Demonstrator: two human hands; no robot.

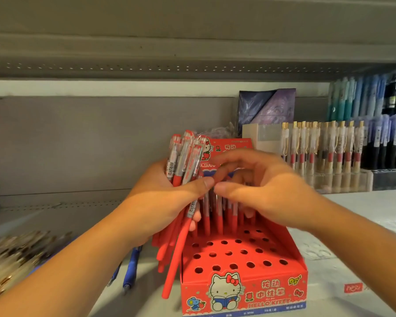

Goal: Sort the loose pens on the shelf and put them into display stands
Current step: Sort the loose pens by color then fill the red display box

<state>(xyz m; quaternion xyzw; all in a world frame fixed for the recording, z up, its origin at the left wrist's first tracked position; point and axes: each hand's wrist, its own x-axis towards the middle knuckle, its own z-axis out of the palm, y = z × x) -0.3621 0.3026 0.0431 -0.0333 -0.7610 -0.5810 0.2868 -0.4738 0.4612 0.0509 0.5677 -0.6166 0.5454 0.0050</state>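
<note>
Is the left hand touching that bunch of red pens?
Touching. The head view shows the left hand with its thumb and fingers curled right round the bunch of red pens, holding them up.

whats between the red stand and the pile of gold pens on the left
Head view: blue pens lie on the shelf there, and the red pens gripped by the left hand hang beside the stand.
</note>
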